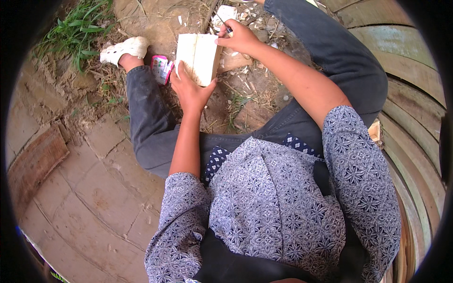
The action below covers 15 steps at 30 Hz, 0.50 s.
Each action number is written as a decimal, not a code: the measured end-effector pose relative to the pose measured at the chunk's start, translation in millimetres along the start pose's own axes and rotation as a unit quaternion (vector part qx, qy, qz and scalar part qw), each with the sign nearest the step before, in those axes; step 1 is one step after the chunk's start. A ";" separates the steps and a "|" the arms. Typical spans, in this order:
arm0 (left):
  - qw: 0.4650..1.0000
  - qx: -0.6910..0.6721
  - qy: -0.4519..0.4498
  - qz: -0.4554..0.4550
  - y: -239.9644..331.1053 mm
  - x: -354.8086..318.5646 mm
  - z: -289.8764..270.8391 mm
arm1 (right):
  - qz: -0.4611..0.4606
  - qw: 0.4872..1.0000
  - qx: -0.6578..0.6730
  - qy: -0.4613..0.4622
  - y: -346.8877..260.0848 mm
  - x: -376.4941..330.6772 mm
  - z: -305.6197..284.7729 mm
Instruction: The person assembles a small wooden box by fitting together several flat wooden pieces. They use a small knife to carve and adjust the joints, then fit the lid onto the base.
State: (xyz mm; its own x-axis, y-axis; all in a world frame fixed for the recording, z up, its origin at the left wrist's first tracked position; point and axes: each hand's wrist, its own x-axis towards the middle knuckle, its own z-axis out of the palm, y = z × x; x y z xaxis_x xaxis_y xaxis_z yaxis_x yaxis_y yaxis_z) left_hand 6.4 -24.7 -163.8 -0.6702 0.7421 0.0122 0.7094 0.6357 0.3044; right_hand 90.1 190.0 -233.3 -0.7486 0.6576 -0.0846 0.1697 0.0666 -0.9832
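A pale wooden block point(193, 54), squared and with a line running along its top face, lies between my legs. My left hand point(191, 89) grips its near end, the thumb on the right side and the fingers along the left. Closed around a thin, dark, pointed tool point(222, 21), my right hand point(240, 38) rests at the block's far right edge. The tool points away to the upper left, and its exact kind cannot be made out. A pink-edged packet point(161, 70) lies just left of the block.
Wood chips point(252, 87) litter the dirt around the block. A whitish piece point(225, 14) lies beyond it. Curved wooden planks point(406, 94) stand on the right, grass point(85, 28) grows at the far left, and paving slabs point(94, 188) cover the near left.
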 end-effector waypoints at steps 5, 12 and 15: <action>0.999 -0.029 0.028 0.023 -5.3 -4.5 7.3 | -0.004 1.000 -0.016 0.002 10.3 0.7 -3.3; 0.991 -0.128 0.018 -0.013 -14.7 -6.0 18.7 | 0.097 0.993 0.011 -0.068 1.4 -7.0 1.1; 0.993 -0.118 0.009 -0.025 -14.8 -4.1 14.4 | 0.131 0.987 0.003 -0.092 -7.1 -7.9 -0.7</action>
State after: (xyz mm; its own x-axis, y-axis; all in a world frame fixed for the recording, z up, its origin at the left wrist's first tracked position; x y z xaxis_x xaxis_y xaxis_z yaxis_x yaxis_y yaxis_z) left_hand 1.7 -34.1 -182.1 -0.7081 0.7060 0.0080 0.6060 0.6020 0.5200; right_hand 95.2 184.8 -225.6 -0.7834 0.5044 -0.3633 0.3692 -0.0926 -0.9247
